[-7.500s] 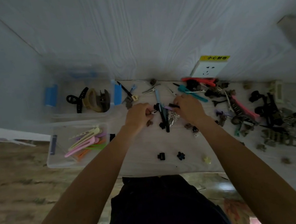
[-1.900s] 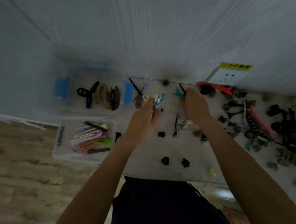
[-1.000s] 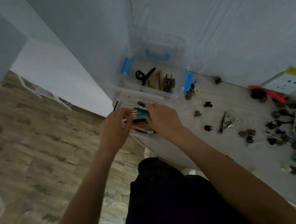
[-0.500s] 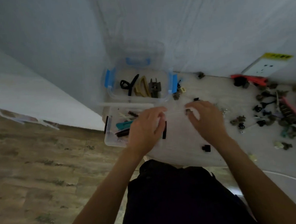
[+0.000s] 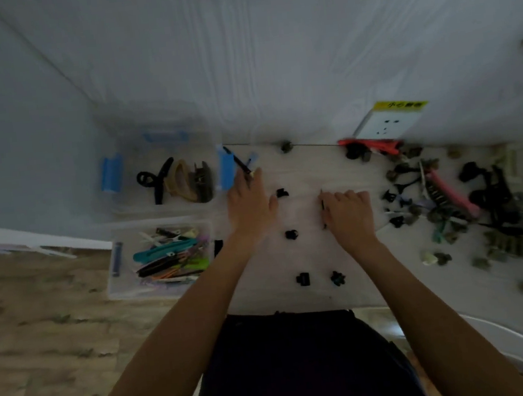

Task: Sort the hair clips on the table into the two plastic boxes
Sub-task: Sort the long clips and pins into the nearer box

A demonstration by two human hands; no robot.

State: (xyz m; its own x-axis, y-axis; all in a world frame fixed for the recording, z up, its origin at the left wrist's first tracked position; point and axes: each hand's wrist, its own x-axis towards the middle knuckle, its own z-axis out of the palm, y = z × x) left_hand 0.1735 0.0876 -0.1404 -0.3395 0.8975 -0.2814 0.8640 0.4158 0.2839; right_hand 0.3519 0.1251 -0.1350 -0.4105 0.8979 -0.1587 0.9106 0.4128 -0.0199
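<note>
Black slim clip (image 5: pixel 323 209): it lies on the worktop (image 5: pixel 308 257) under your right hand (image 5: pixel 347 213), whose curled fingers pinch it. Your left hand (image 5: pixel 249 204) rests flat, its grip loose, fingers straight, touching a black-and-blue clip (image 5: pixel 240 165) just beside the far box (image 5: pixel 158 179). That box holds claw clips; the near box (image 5: pixel 160 260) holds coloured flat clips. Four small black claw clips (image 5: pixel 291 234) sit between your arms. Unsorted pile (image 5: pixel 467 202): well apart, to your right.
</note>
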